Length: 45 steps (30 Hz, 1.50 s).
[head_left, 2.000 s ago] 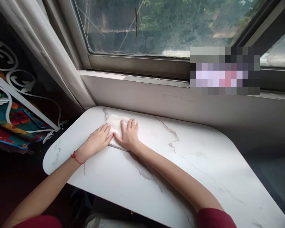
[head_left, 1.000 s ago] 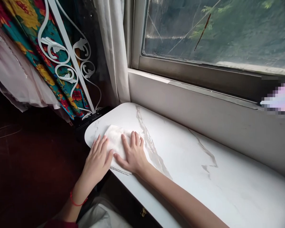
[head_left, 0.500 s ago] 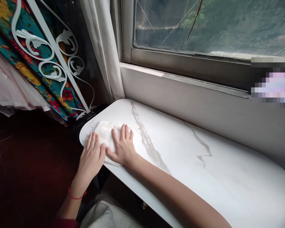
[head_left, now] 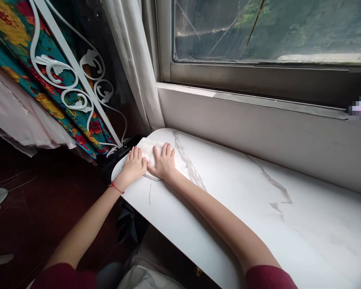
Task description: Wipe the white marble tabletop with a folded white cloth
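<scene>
A white cloth (head_left: pixel 149 149) lies flat near the far left end of a white marble-patterned tabletop (head_left: pixel 228 188). My left hand (head_left: pixel 134 165) rests flat on the cloth's left side, fingers stretched forward; a red string bracelet (head_left: pixel 116 188) circles that wrist. On the cloth's right part, my right hand (head_left: pixel 164 161) presses down with its fingers spread. The thumbs are close to each other. Part of the cloth is hidden under both hands, and its folded edge shows below them.
A wall with a window ledge (head_left: pixel 243 101) borders the table's far side. At the left stand a pale curtain (head_left: pixel 135 60), a white scrolled metal frame (head_left: pixel 78 68) and floral fabric (head_left: pixel 15 44). The dark floor (head_left: pixel 63 200) lies below.
Both hands and the cloth have slid farther from me, toward the table's far left end. More of both forearms and the maroon sleeves now shows. The view has shifted slightly.
</scene>
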### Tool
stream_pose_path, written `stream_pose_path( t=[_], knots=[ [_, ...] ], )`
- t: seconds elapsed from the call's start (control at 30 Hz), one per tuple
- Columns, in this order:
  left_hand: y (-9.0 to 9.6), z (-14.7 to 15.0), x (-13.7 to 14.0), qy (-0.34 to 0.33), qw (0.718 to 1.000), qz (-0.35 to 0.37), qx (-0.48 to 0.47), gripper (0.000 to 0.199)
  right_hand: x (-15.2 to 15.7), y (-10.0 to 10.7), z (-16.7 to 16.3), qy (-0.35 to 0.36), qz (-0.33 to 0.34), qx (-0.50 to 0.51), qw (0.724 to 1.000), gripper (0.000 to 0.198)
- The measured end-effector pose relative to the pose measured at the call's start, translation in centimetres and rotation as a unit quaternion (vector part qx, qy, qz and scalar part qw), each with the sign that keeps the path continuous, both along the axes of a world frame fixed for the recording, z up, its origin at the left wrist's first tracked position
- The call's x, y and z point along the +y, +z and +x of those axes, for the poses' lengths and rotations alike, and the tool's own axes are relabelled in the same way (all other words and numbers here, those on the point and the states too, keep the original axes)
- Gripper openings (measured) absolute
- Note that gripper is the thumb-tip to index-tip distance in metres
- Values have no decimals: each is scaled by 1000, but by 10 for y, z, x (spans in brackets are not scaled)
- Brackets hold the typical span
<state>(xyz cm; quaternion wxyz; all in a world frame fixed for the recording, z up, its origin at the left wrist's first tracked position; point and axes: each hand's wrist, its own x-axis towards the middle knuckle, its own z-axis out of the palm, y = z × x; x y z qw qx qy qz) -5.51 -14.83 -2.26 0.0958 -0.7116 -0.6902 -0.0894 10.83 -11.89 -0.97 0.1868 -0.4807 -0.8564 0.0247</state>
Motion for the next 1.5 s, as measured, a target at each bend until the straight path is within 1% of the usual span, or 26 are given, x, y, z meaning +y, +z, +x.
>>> stream_pose_path(
  t=[0.1,0.2,0.33,0.43,0.57,0.7,0.83,1.0,1.17,1.3,1.4,1.5],
  knots=[
    [4,7,43,-1,1000,-32,-1,63,31,-4,6,-34,10,6,999,78],
    [8,20,84,-24,997,-67,-12,63,61,-8,16,-73,18,2,997,76],
    [14,38,129,-41,993,-105,-36,65,93,-9,30,-111,12,0,994,75],
    [16,47,153,-51,992,-108,-39,66,107,-8,36,-139,10,14,990,73],
    [14,48,167,-86,992,-86,-33,62,113,-8,38,-173,11,27,984,74],
    [8,42,172,-113,991,-65,-41,60,114,-8,38,-181,15,29,983,76],
    [6,40,170,-124,989,-49,-65,62,114,-7,38,-181,16,23,983,76],
    [11,48,159,-119,991,-45,-49,62,109,-5,43,-182,7,13,983,75],
    [14,61,143,-125,991,-34,-37,59,100,-4,56,-178,14,6,984,75],
    [23,74,129,-141,990,-28,-15,55,84,-3,72,-174,16,0,985,74],
    [33,86,115,-176,984,-16,3,49,65,-5,90,-164,30,-15,986,73],
    [41,99,101,-220,975,11,20,39,43,-11,115,-152,52,-24,987,73]
  ],
)
